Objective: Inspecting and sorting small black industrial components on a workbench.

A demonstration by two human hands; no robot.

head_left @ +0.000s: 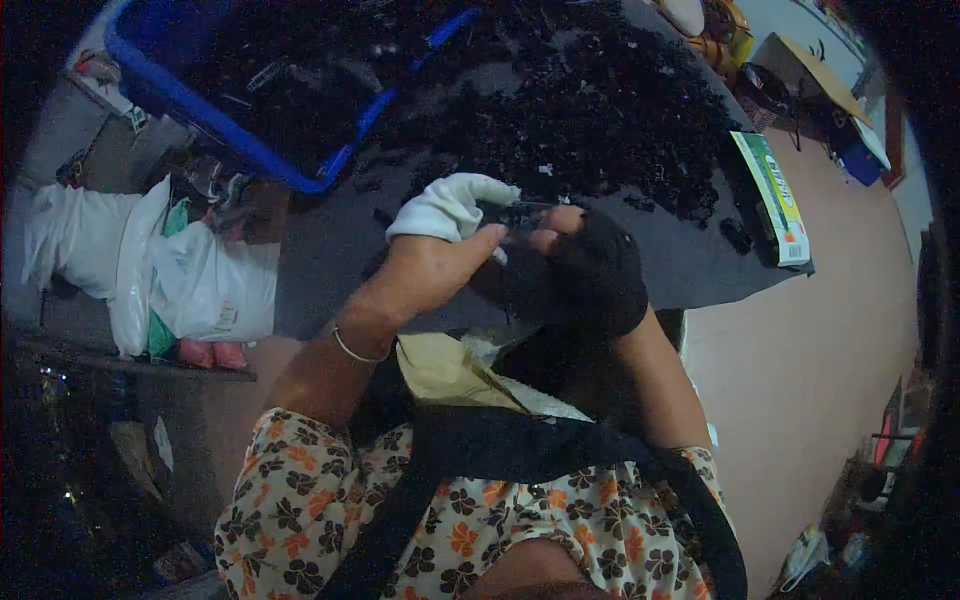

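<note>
My left hand [445, 225] wears a white cloth glove over the fingers, with the thumb bare. Opposite it is my right hand [598, 265] in a black glove that leaves the fingertips bare. Both hands are closed in a pinch, fingertips close together over the near part of the dark table. Between them shows a thin, pale sliver; its kind is too small and dim to tell. Just beyond the fingers spreads a heap of small black pieces [600, 110]. Their exact kind is not clear in the low light.
A blue plastic bin [318, 185] with more dark pieces stands at the far left. On the table's right edge lies a green-and-white carton [770, 200]. White plastic bags [215, 285] are stacked at the left. A tan padded envelope [450, 372] sits below my hands.
</note>
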